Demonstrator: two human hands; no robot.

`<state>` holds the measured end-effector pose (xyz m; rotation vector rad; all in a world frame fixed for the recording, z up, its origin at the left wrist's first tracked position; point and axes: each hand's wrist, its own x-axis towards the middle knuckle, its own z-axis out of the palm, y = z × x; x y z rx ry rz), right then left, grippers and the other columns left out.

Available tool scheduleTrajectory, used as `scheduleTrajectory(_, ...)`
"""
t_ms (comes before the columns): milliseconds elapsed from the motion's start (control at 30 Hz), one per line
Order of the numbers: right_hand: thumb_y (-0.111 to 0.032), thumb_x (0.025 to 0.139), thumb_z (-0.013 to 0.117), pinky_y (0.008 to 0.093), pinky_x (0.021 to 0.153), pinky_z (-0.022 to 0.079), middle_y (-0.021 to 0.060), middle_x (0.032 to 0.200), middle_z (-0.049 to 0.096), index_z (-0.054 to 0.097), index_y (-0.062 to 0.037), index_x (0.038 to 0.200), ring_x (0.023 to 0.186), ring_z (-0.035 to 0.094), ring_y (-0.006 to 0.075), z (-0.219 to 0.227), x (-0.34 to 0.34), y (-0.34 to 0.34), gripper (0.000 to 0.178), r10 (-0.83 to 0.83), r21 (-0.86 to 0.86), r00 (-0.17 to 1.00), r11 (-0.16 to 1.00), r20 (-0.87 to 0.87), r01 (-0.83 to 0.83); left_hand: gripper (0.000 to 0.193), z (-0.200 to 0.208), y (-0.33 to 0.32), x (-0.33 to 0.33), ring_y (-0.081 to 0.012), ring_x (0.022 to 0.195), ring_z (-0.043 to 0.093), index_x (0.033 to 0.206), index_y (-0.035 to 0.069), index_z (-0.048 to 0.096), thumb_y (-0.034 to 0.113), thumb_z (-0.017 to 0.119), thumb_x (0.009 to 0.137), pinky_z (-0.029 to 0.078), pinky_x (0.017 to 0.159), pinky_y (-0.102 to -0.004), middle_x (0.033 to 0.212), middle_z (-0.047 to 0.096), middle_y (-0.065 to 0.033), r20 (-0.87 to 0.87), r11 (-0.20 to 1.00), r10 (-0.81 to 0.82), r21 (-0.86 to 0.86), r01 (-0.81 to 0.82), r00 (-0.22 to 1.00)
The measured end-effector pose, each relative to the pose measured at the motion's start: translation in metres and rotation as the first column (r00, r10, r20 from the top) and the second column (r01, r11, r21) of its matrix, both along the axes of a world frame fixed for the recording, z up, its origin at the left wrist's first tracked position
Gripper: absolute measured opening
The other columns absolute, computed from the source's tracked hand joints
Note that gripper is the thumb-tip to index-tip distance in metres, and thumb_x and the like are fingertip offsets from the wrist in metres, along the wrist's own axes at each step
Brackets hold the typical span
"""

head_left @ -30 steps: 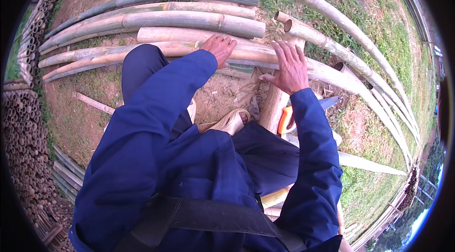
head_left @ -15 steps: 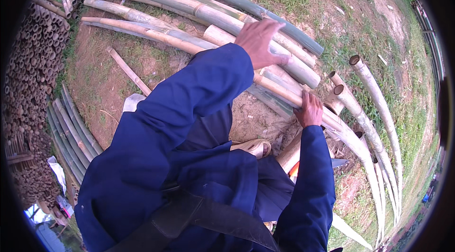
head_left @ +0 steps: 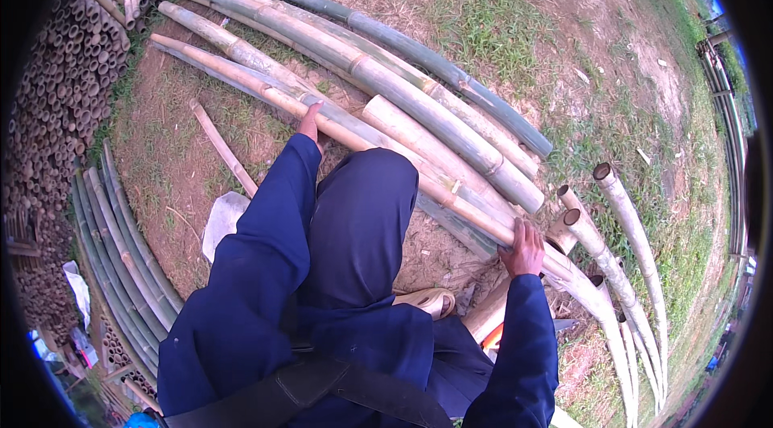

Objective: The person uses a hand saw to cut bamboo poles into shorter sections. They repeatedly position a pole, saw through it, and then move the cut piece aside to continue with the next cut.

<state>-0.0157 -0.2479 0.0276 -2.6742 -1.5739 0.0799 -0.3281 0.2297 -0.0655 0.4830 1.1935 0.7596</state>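
A long, slender tan bamboo pole [head_left: 467, 209] runs across in front of me from far left to near right, passing just beyond my raised knee. My left hand [head_left: 311, 122] grips it left of the knee; a digit shows on top and the other fingers are mostly hidden. Farther right, my right hand [head_left: 525, 249] is wrapped over the same pole, fingers on its upper side. Close beyond it lie a short, thick pale bamboo piece [head_left: 411, 132] and a thick green bamboo pole [head_left: 403, 98]. An orange-handled tool [head_left: 493, 338] lies partly hidden beside my right forearm.
More green bamboo [head_left: 451, 66] lies at the far side. Several pale bamboo poles [head_left: 636, 210] point toward me on the right. A bamboo stack [head_left: 64, 98] and green poles [head_left: 133, 243] stand at left. A loose strip [head_left: 224, 148] and a white sheet [head_left: 224, 223] lie on the ground.
My left hand, spread in the air above the thick poles, has come back left and down onto the slender pole. My right hand stays on that pole. The view has shifted.
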Motion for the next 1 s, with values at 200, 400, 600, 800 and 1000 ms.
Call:
scheduleTrajectory(200, -0.025, 0.059, 0.093, 0.0483, 0.106, 0.046, 0.0145, 0.132, 0.06, 0.052, -0.0084, 0.139, 0.122, 0.06, 0.0341, -0.001, 0.0, -0.001, 0.092, 0.029, 0.029, 0.999, 0.999, 0.024, -0.03, 0.041, -0.009, 0.02, -0.003, -0.0283, 0.082, 0.067, 0.11, 0.013, 0.062, 0.036, 0.076, 0.079, 0.056, 0.078, -0.0424, 0.093, 0.067, -0.0097, 0.124, 0.995, 0.002, -0.101, 0.011, 0.992)
scheduleTrajectory(400, -0.023, 0.06, 0.092, 0.0456, 0.103, 0.05, 0.0157, 0.129, 0.062, 0.053, -0.0073, 0.137, 0.119, 0.062, 0.0352, 0.013, 0.001, 0.003, 0.088, -0.002, 0.069, 1.0, 0.998, -0.012, 0.003, 0.041, 0.025, 0.033, 0.011, -0.0286, 0.089, 0.067, 0.111, 0.013, 0.063, 0.037, 0.074, 0.08, 0.055, 0.083, -0.0445, 0.099, 0.066, -0.0101, -0.007, 0.999, -0.053, -0.006, 0.053, 0.999)
scheduleTrajectory(600, -0.027, 0.062, 0.092, 0.0444, 0.097, 0.053, 0.0158, 0.127, 0.064, 0.055, -0.0059, 0.134, 0.114, 0.064, 0.0345, 0.018, -0.012, 0.043, 0.084, 0.007, 0.171, 1.0, 0.985, 0.004, -0.008, 0.043, 0.045, 0.108, 0.03, -0.0256, 0.076, 0.066, 0.109, 0.016, 0.062, 0.041, 0.077, 0.077, 0.058, 0.073, -0.0432, 0.091, 0.063, -0.0083, -0.028, 0.988, -0.131, 0.077, 0.133, 0.991)
scheduleTrajectory(800, -0.03, 0.064, 0.091, 0.0442, 0.094, 0.054, 0.0147, 0.119, 0.065, 0.055, -0.0058, 0.134, 0.108, 0.067, 0.0336, 0.016, -0.037, 0.101, 0.082, 0.025, 0.149, 0.999, 0.989, -0.03, -0.02, 0.049, 0.056, 0.173, 0.011, -0.0362, 0.082, 0.068, 0.111, 0.002, 0.062, 0.039, 0.071, 0.081, 0.058, 0.08, -0.0486, 0.09, 0.065, -0.0201, -0.4, 0.995, 0.09, 0.078, -0.064, 0.912)
scheduleTrajectory(1000, -0.034, 0.065, 0.089, 0.0475, 0.089, 0.055, 0.0148, 0.119, 0.065, 0.053, -0.0094, 0.138, 0.107, 0.067, 0.0355, 0.012, -0.028, 0.106, 0.085, -0.054, -0.002, 0.991, 0.999, -0.124, 0.054, 0.08, 0.107, 0.073, 0.065, -0.0388, 0.139, 0.04, 0.149, 0.009, 0.045, 0.04, 0.077, 0.083, 0.032, 0.114, -0.0508, 0.151, 0.039, -0.0172, -0.851, 0.609, 0.47, 0.505, 0.612, 0.235)
